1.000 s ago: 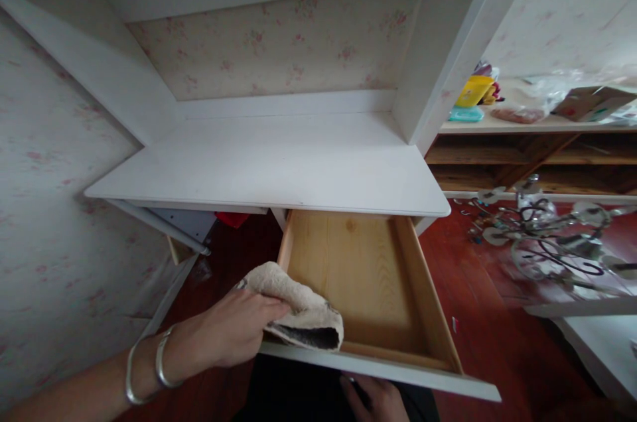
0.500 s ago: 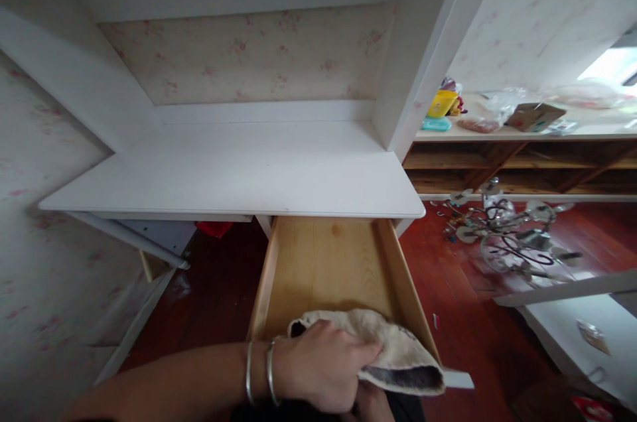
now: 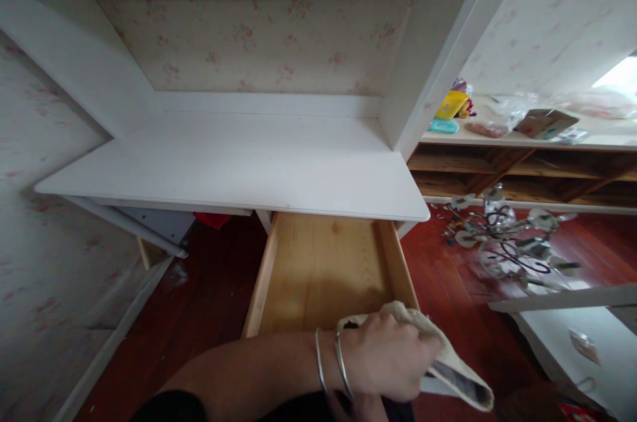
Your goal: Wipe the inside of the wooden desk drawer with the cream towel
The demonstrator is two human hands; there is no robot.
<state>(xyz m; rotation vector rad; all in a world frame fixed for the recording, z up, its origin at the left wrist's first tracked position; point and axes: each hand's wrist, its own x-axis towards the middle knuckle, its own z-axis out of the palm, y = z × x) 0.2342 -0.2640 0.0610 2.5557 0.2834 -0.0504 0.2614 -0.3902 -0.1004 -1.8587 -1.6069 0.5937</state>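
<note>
Cloth [image 3: 456,365] drapes over the front right corner of the drawer [image 3: 318,269]; our left hand [image 3: 391,355] has fingers curled closed on it, seemingly pinning it there. The drawer juts from beneath the surface [image 3: 259,163], within reach. Our right hand [image 3: 369,409] is mostly hidden; we cannot tell its grip.

Toward eleven o'clock from the left hand [image 3: 388,352], the drawer [image 3: 318,263] offered free room until the surface [image 3: 259,163] overhung it.
</note>
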